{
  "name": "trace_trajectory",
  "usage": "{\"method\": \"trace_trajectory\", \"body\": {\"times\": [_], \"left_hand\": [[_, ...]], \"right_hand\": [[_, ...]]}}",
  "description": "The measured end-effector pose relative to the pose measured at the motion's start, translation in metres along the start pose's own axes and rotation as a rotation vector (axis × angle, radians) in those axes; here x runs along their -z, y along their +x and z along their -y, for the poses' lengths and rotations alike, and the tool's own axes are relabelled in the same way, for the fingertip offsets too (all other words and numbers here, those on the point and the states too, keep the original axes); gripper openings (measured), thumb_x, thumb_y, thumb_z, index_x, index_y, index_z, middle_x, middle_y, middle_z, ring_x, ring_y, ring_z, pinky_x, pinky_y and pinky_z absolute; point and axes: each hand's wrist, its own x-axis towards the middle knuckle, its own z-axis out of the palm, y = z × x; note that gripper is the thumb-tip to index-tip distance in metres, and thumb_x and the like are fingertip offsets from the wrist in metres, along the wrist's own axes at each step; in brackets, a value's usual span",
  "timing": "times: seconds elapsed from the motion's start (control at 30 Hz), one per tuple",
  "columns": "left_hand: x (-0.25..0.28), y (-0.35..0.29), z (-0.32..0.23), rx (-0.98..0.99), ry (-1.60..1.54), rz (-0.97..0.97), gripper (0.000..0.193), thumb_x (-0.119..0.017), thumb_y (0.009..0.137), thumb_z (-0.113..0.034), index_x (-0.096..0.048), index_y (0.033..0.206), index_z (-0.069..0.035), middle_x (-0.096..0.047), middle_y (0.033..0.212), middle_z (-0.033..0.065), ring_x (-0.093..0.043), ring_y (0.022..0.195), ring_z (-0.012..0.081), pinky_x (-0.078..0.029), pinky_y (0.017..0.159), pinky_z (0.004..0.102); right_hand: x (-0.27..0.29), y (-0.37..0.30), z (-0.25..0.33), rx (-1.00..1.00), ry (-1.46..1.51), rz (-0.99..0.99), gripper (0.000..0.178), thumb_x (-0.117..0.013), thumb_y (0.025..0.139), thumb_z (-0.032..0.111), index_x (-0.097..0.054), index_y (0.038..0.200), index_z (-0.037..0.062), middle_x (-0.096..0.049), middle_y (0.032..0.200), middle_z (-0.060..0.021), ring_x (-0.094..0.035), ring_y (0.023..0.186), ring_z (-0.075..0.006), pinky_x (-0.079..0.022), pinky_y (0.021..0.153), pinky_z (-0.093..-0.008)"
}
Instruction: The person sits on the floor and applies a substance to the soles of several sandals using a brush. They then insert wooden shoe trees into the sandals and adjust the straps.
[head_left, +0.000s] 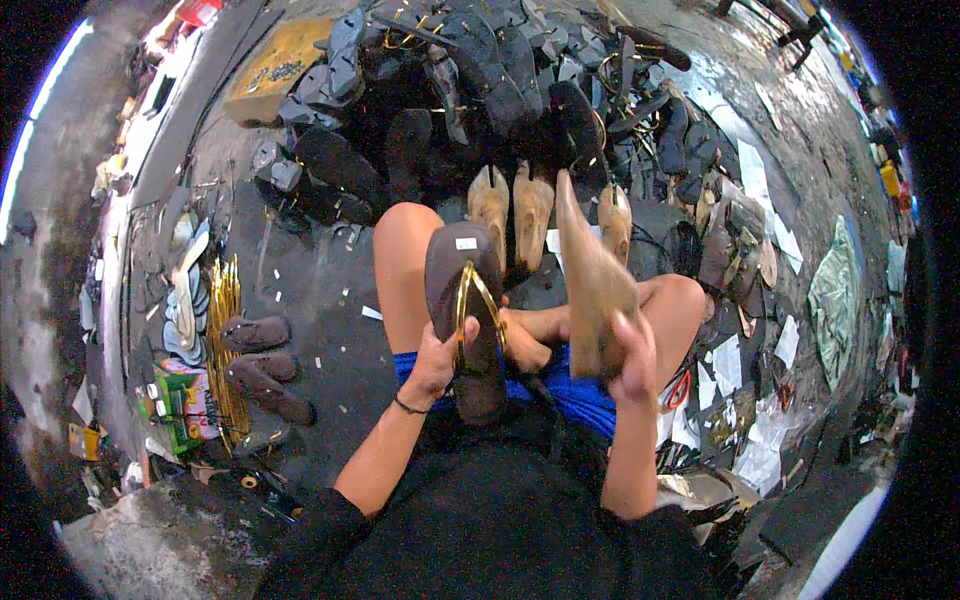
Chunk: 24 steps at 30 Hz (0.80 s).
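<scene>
My left hand [437, 362] is closed around the side of a brown flip-flop [449, 285] with a gold V-shaped strap and a small white label near its toe end. The flip-flop stands nearly upright in front of me, between my knees. In my right hand [633, 365] is a wooden shoe last [596, 265], gripped by its thick end with the narrow end pointing up and away; hand and last are slightly blurred. Beyond my legs stand three more wooden lasts [533, 215], slotted at the toe, against the dark pile.
A large heap of dark soles and sandals [490, 75] fills the far side, beside a yellowish wooden block [268, 75]. Gold straps [226, 350] and brown flip-flops [268, 390] lie at left. Paper scraps [727, 368] and a pale green cloth [835, 290] lie at right.
</scene>
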Motion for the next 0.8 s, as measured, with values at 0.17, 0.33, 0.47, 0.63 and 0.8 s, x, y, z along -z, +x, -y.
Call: {"method": "trace_trajectory", "body": {"times": [0.17, 0.33, 0.47, 0.63, 0.8], "left_hand": [[0.037, 0.052, 0.036, -0.324, 0.061, -0.37, 0.061, -0.068, 0.093, -0.028, -0.039, 0.14, -0.002, -0.053, 0.134, 0.0113, -0.062, 0.103, 0.0199, -0.054, 0.082, 0.0329], [0.019, 0.023, -0.032, -0.219, -0.215, -0.127, 0.054, -0.06, 0.097, -0.03, -0.038, 0.139, -0.003, -0.06, 0.125, 0.0215, -0.065, 0.102, 0.0272, -0.058, 0.082, 0.0391], [0.019, 0.01, -0.031, -0.176, -0.245, -0.085, 0.056, -0.057, 0.099, -0.033, -0.039, 0.139, 0.001, -0.059, 0.127, 0.0221, -0.066, 0.1, 0.0264, -0.058, 0.08, 0.037], [0.023, -0.002, -0.034, -0.197, -0.298, -0.11, 0.06, -0.057, 0.098, -0.037, -0.04, 0.14, 0.003, -0.057, 0.132, 0.0202, -0.065, 0.1, 0.0244, -0.059, 0.08, 0.0359], [0.021, 0.012, -0.03, -0.133, -0.25, -0.033, 0.061, -0.058, 0.097, -0.038, -0.04, 0.139, 0.004, -0.059, 0.129, 0.0201, -0.066, 0.098, 0.0247, -0.059, 0.08, 0.0361]], "right_hand": [[-0.06, -0.089, 0.024, -0.199, 0.107, 0.027, 0.073, -0.064, 0.083, 0.035, -0.042, 0.133, -0.0144, -0.063, 0.114, -0.0263, -0.068, 0.095, -0.0402, -0.06, 0.071, -0.0451], [0.01, 0.03, -0.017, 0.295, -0.865, -0.203, 0.047, -0.061, 0.092, 0.021, -0.052, 0.131, -0.0046, -0.065, 0.116, -0.0139, -0.063, 0.103, -0.0229, -0.048, 0.092, -0.0344], [0.035, 0.142, -0.04, 0.498, -1.373, -0.419, 0.04, -0.061, 0.091, 0.021, -0.055, 0.122, -0.0022, -0.065, 0.107, -0.026, -0.063, 0.1, -0.042, -0.049, 0.09, -0.048], [-0.05, 0.175, -0.085, 0.53, -1.387, -0.11, 0.046, -0.066, 0.087, 0.023, -0.051, 0.119, -0.0055, -0.06, 0.113, -0.0255, -0.059, 0.106, -0.0445, -0.047, 0.093, -0.0482], [-0.051, 0.223, -0.154, 0.3, -1.523, -0.382, 0.043, -0.069, 0.085, 0.028, -0.056, 0.112, -0.003, -0.066, 0.102, -0.025, -0.065, 0.093, -0.043, -0.053, 0.081, -0.0501]]}}
